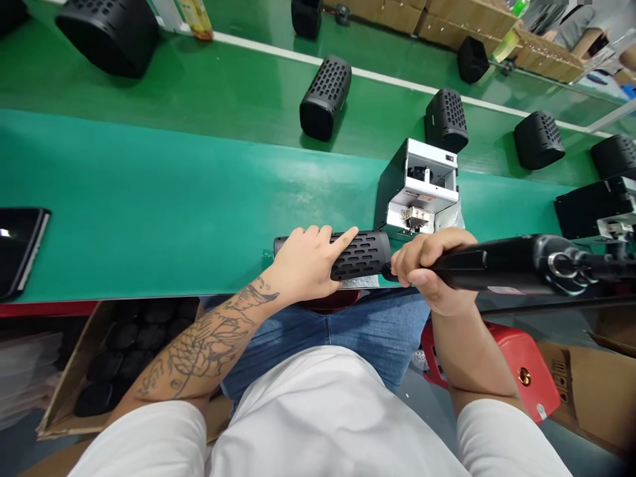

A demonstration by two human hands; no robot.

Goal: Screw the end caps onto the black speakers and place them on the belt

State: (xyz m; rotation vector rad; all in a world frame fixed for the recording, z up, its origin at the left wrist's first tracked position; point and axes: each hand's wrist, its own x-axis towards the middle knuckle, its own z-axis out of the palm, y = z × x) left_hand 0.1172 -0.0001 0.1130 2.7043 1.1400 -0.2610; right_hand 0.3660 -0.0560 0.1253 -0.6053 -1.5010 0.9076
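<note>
A black perforated cylindrical housing (365,255), like a speaker body, lies on its side at the front edge of the green bench. My left hand (305,262) is wrapped over it, with the index finger stretched along its slotted surface. In my right hand (440,262) is a black electric screwdriver (501,264), held level, its front end pointing left at the housing's right end. Whether its tip touches a screw is hidden. Just behind the right hand stands a silver and black screw feeder (431,192).
Similar black housings (325,98) stand along the darker green strip at the back. A phone (20,248) lies at far left. Below the bench are a carton (74,377) of black parts and a red stool (527,364). Another person (576,33) is at the far right.
</note>
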